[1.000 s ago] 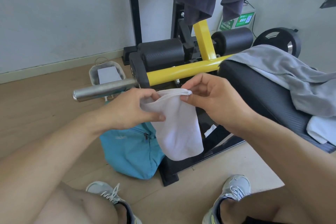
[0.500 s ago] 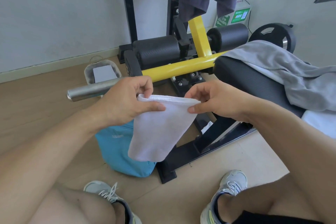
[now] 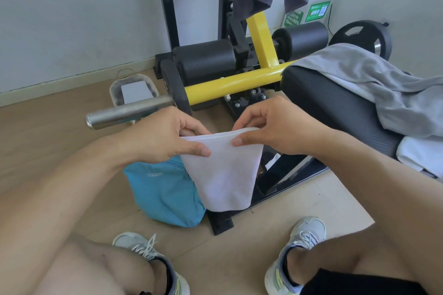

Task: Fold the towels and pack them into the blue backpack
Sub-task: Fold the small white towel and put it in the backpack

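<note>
Pinching the top edge of the white towel (image 3: 227, 172), the left hand (image 3: 165, 136) and right hand (image 3: 275, 127) hang it above the blue backpack (image 3: 163, 194) on the floor. One loose pinch and the fold could fall open.

Home gym: yellow-framed weight bench (image 3: 230, 84), weight plate (image 3: 362, 36) (wood floor).

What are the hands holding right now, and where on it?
Both hands, left hand and right hand, pinch the small white towel along its top edge, one near each end.
</note>
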A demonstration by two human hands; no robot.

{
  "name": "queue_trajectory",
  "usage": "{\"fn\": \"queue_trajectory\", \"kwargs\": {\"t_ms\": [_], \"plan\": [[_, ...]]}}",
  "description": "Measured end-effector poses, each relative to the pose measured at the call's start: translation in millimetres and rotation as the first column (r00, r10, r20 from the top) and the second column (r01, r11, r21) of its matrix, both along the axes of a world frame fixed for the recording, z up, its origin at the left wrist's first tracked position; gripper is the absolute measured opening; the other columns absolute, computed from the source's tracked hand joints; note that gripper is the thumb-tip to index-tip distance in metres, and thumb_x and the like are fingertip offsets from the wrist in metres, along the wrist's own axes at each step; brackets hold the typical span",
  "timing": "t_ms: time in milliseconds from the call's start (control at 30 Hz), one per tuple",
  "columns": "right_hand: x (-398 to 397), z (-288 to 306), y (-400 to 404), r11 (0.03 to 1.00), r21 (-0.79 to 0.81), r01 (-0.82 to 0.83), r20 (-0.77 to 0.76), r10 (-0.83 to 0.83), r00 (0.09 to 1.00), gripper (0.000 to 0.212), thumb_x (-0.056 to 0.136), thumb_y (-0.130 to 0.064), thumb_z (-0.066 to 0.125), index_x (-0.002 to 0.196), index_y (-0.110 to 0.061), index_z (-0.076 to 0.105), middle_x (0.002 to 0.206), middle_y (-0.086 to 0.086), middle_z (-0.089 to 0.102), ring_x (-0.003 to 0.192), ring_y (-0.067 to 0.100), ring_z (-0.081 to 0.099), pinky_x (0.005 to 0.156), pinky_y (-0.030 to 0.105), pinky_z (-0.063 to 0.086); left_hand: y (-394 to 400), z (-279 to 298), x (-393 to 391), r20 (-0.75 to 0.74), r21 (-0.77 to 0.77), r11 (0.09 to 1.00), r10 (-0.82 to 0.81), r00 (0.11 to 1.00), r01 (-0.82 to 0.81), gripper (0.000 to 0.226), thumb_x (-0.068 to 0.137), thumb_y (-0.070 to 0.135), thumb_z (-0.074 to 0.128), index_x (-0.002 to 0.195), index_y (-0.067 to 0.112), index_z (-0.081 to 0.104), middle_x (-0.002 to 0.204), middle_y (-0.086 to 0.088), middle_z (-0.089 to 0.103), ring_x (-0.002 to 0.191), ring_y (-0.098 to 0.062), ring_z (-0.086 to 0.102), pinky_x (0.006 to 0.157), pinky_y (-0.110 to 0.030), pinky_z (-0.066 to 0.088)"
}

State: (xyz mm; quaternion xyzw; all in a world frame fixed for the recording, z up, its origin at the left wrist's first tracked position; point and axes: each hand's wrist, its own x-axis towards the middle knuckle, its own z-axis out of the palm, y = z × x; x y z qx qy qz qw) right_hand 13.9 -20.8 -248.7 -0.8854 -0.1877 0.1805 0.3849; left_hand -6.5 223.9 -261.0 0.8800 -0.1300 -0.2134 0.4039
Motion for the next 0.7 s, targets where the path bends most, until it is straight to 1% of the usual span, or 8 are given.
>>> {"fn": "queue_trajectory", "kwargs": {"t_ms": [100,133,200,300,400,467,567,700], "plan": [[-5.2,-3.5,6.6,0.999,0.036,0.0,0.063,-0.002,0.998,0.023,0.076,-0.028,0.089,0.086,-0.023,0.07,0.079,-0.01,0.078,0.073,0.004,0.074,0.068,0.023,0.061,-10.0,-0.9,-5.9,0.079,0.115,0.993,-0.048,0.996,0.039,0.045,0.07,0.053,0.086,0.112,0.042,0.073,0.098,0.025,0.076,0.095,0.008,0.069,0.089,-0.024,0.055],[-6.9,-4.0,8.9,0.999,0.047,-0.007,0.082,0.003,0.997,0.025,0.075,-0.029,0.09,0.085,-0.023,0.068,0.078,-0.009,0.077,0.071,0.004,0.073,0.065,0.022,0.06,-16.2,-1.9,-8.7,0.13,0.181,0.983,-0.065,0.989,0.041,0.05,0.065,0.066,0.082,0.11,0.046,0.07,0.097,0.025,0.074,0.093,0.007,0.067,0.085,-0.027,0.056],[-8.7,-5.3,12.8,0.998,0.066,-0.024,0.116,0.016,0.993,0.028,0.073,-0.03,0.091,0.085,-0.022,0.067,0.08,-0.008,0.077,0.071,0.006,0.072,0.064,0.024,0.059,-32.3,-2.2,-14.4,0.226,0.303,0.953,-0.074,0.971,0.002,0.046,0.062,0.08,0.073,0.09,0.044,0.066,0.08,0.017,0.069,0.077,-0.001,0.064,0.066,-0.031,0.052],[-8.9,-5.6,14.7,0.994,0.1,-0.032,0.163,0.015,0.986,0.029,0.072,-0.031,0.092,0.083,-0.022,0.067,0.082,-0.008,0.076,0.076,0.009,0.071,0.069,0.029,0.059,-50.8,-3.1,-14.0,0.278,0.306,0.944,0.035,0.96,-0.123,0.047,0.07,0.07,0.077,0.062,0.029,0.056,0.057,0.009,0.051,0.055,-0.011,0.05,0.05,-0.03,0.033],[-4.5,-8.2,12.1,0.992,0.128,-0.017,0.193,-0.008,0.981,0.033,0.069,-0.032,0.094,0.084,-0.024,0.066,0.083,-0.006,0.073,0.075,0.009,0.068,0.067,0.028,0.058,-49.3,-8.0,-8.9,0.243,0.261,0.957,0.065,0.968,-0.13,0.059,0.072,0.065,0.08,0.054,0.017,0.051,0.046,0.009,0.038,0.047,-0.012,0.035,0.046,-0.028,0.026],[0.0,-12.8,10.0,0.99,0.134,-0.036,0.122,0.019,0.992,0.037,0.068,-0.031,0.094,0.092,-0.025,0.067,0.087,-0.004,0.073,0.074,0.013,0.067,0.072,0.031,0.058,-42.8,-10.4,-7.3,0.214,0.243,0.966,0.034,0.976,-0.087,0.059,0.074,0.064,0.079,0.052,0.017,0.051,0.044,0.008,0.034,0.047,-0.013,0.031,0.047,-0.028,0.023],[5.9,-19.8,3.7,0.992,0.056,-0.114,-0.011,0.114,0.993,0.041,0.07,-0.027,0.093,0.103,-0.022,0.069,0.095,-0.004,0.077,0.081,0.015,0.073,0.084,0.04,0.061,-34.2,-13.1,-5.8,0.227,0.237,0.971,-0.041,0.973,-0.014,0.056,0.075,0.069,0.073,0.072,0.013,0.07,0.056,-0.002,0.049,0.055,-0.018,0.041,0.054,-0.037,0.033],[10.1,-28.9,-3.3,0.979,-0.034,-0.203,-0.085,0.2,0.976,0.036,0.077,-0.026,0.089,0.108,-0.018,0.072,0.102,-0.009,0.078,0.094,0.008,0.074,0.095,0.041,0.058,-23.6,-11.8,-4.5,0.228,0.142,0.989,-0.062,0.972,0.03,0.046,0.076,0.064,0.073,0.085,0.019,0.077,0.076,-0.004,0.072,0.075,-0.023,0.067,0.069,-0.049,0.056]]}}
